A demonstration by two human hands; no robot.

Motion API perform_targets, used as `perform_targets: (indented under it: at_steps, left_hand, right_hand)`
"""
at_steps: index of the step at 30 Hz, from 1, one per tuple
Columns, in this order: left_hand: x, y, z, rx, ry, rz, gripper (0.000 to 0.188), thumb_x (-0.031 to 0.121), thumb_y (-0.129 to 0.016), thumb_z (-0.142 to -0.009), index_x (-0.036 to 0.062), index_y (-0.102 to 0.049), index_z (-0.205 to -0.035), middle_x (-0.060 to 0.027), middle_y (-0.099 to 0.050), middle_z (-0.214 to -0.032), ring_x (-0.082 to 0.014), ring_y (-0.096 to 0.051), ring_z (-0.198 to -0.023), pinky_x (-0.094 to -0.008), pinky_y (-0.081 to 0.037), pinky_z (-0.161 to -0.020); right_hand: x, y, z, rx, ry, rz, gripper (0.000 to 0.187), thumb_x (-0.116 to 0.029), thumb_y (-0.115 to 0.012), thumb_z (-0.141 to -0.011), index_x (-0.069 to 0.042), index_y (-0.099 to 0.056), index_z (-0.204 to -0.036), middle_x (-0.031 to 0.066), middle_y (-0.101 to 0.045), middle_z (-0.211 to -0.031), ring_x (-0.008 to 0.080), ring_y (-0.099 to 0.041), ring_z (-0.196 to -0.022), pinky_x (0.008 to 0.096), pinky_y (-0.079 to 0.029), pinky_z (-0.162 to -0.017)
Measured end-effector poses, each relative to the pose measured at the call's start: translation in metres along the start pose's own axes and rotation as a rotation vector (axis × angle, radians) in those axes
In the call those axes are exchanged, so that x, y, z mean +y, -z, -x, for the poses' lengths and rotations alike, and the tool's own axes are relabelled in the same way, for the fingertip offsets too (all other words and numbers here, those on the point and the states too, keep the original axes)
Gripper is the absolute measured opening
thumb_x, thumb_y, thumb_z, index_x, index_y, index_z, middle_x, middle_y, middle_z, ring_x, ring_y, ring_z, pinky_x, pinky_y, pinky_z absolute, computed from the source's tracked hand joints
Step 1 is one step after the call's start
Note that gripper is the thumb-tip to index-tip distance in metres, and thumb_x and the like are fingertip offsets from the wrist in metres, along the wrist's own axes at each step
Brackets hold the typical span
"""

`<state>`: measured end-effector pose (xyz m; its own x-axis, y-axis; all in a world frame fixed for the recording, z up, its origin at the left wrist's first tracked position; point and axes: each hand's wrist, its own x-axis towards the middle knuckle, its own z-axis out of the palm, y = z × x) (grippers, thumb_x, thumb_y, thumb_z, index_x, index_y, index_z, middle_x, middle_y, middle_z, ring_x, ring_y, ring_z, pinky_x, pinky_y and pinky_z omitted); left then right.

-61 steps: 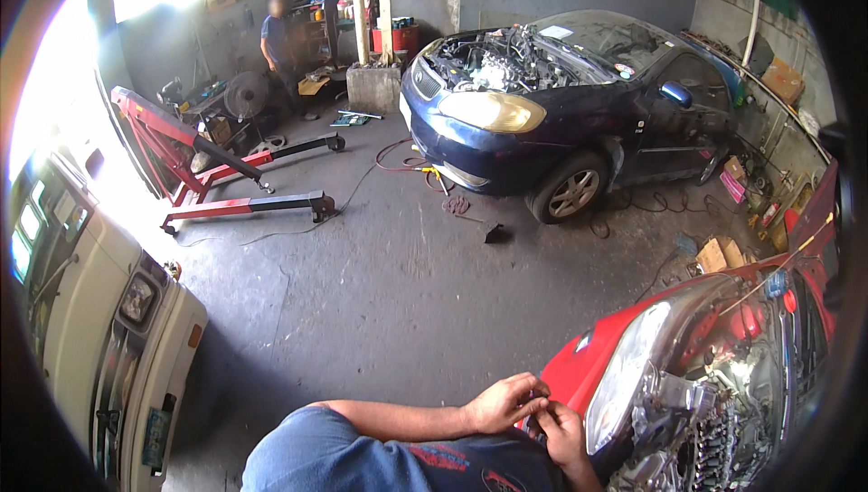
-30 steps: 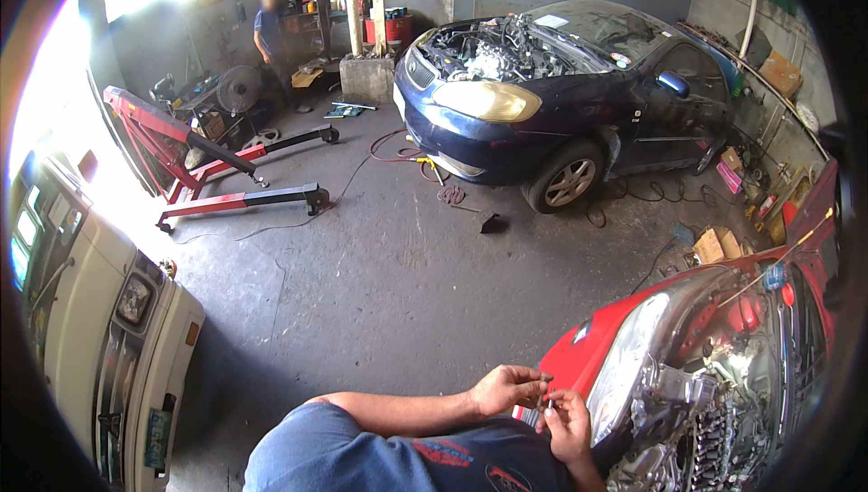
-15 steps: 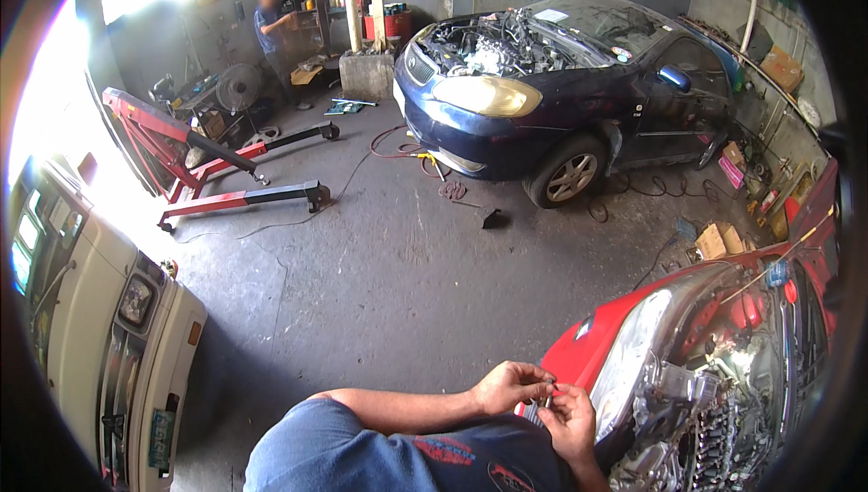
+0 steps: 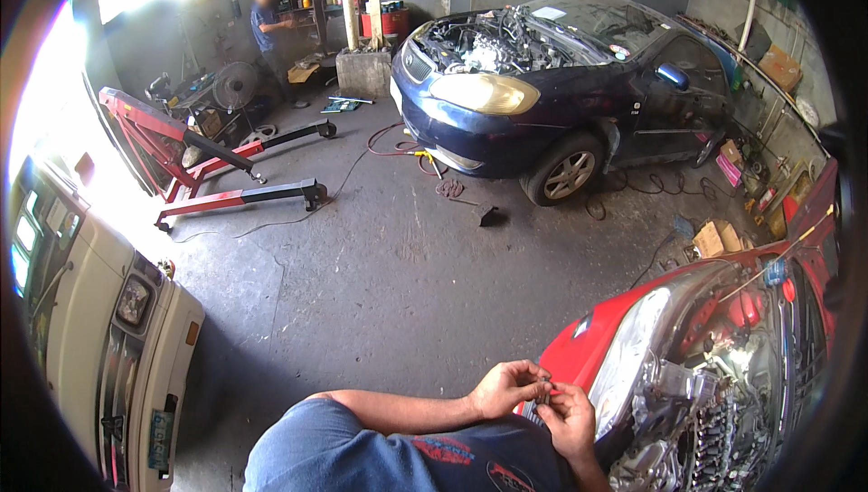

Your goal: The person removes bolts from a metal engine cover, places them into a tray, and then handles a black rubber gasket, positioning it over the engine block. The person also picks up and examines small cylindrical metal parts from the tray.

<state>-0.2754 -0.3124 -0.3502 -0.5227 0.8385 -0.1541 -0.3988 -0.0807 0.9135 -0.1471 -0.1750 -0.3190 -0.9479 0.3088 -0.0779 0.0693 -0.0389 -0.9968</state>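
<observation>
Pinched narrowly in left hand (image 4: 508, 392) and right hand (image 4: 570, 421), lower centre: small part (image 4: 543, 396) of unclear kind, not yet set down. Already uncovered, lower right: engine (image 4: 708, 438).

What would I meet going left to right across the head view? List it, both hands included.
White vehicle's headlight, fan, standing person, concrete block, left hand, right hand, red car's exposed engine.
</observation>
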Motion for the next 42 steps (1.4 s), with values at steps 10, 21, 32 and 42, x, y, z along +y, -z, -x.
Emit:
perform_targets:
  at_steps: [10,21,32,42]
  left_hand:
    - [0.006,-0.001,-0.003,0.019,0.000,0.051,0.021,0.008,-0.053,-0.098,-0.0014,-0.054,-0.117,-0.0084,-0.066,-0.095,-0.0147,-0.064,-0.088,-0.0305,-0.054,-0.080]
    - [0.013,-0.063,-0.045,-0.312,-0.298,-0.358,0.016,-0.004,-0.068,-0.088,0.0003,-0.067,-0.103,-0.0063,-0.065,-0.095,-0.0100,-0.062,-0.086,-0.0240,-0.051,-0.074]
    - [-0.036,-0.186,-0.053,-0.984,-0.356,-0.702,0.017,-0.003,-0.071,-0.083,0.0033,-0.064,-0.097,-0.0044,-0.057,-0.082,-0.0117,-0.058,-0.071,-0.0242,-0.048,-0.060]
    - [-0.116,-0.281,-0.006,-1.213,0.160,-0.919,0.031,0.006,-0.064,-0.086,0.0018,-0.053,-0.115,-0.0063,-0.058,-0.088,-0.0119,-0.058,-0.075,-0.0278,-0.048,-0.070]
  right_hand:
    - [0.005,0.002,0.001,0.007,-0.003,-0.004,0.036,0.004,-0.061,-0.090,0.005,-0.047,-0.124,0.0160,-0.065,-0.101,0.0193,-0.067,-0.091,0.0294,-0.056,-0.079]
    - [-0.006,0.037,0.062,0.356,-0.071,-0.307,0.024,-0.001,-0.055,-0.096,0.005,-0.050,-0.120,0.0116,-0.063,-0.106,0.0176,-0.067,-0.094,0.0298,-0.056,-0.085]
    - [0.007,0.042,0.195,0.897,-0.168,-0.316,0.027,-0.004,-0.058,-0.096,0.002,-0.051,-0.121,0.0120,-0.064,-0.106,0.0184,-0.068,-0.096,0.0304,-0.057,-0.083]
    - [0.086,0.067,0.393,1.470,-0.433,-0.185,0.035,-0.009,-0.061,-0.095,0.000,-0.053,-0.127,0.0111,-0.069,-0.099,0.0153,-0.066,-0.087,0.0288,-0.053,-0.078]
